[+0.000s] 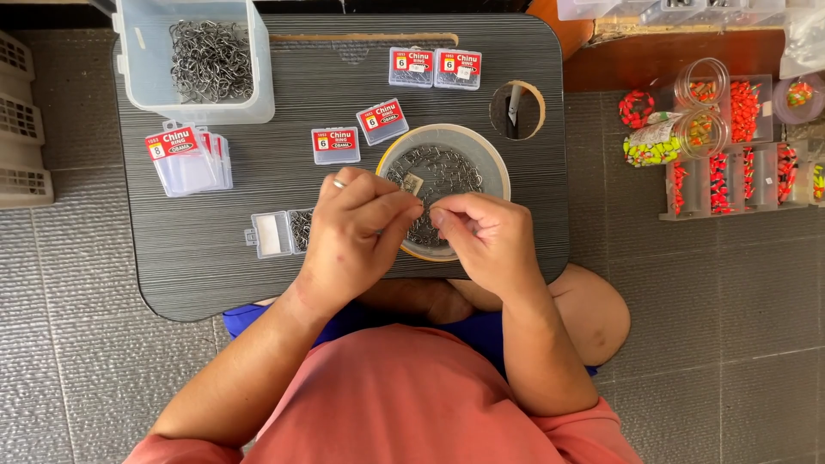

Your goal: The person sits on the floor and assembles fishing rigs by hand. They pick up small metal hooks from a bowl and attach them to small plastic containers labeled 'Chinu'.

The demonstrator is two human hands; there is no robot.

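Observation:
My left hand (357, 225) and my right hand (483, 238) meet fingertip to fingertip over the near rim of a round shallow bowl (491, 160) full of small metal fish hooks. Both hands pinch hooks between thumb and forefinger; the hooks themselves are barely visible. A ring shows on a left finger. Just left of my left hand lies a small open clear plastic box (279, 233) with hooks in one half.
A dark striped lap table (215, 258) carries several small red-labelled boxes (335, 144), a stack of labelled packets (187, 159) and a clear tub of hooks (206, 60). At right on the floor stand clear containers of red and yellow floats (730, 137). A white crate (19, 120) is at left.

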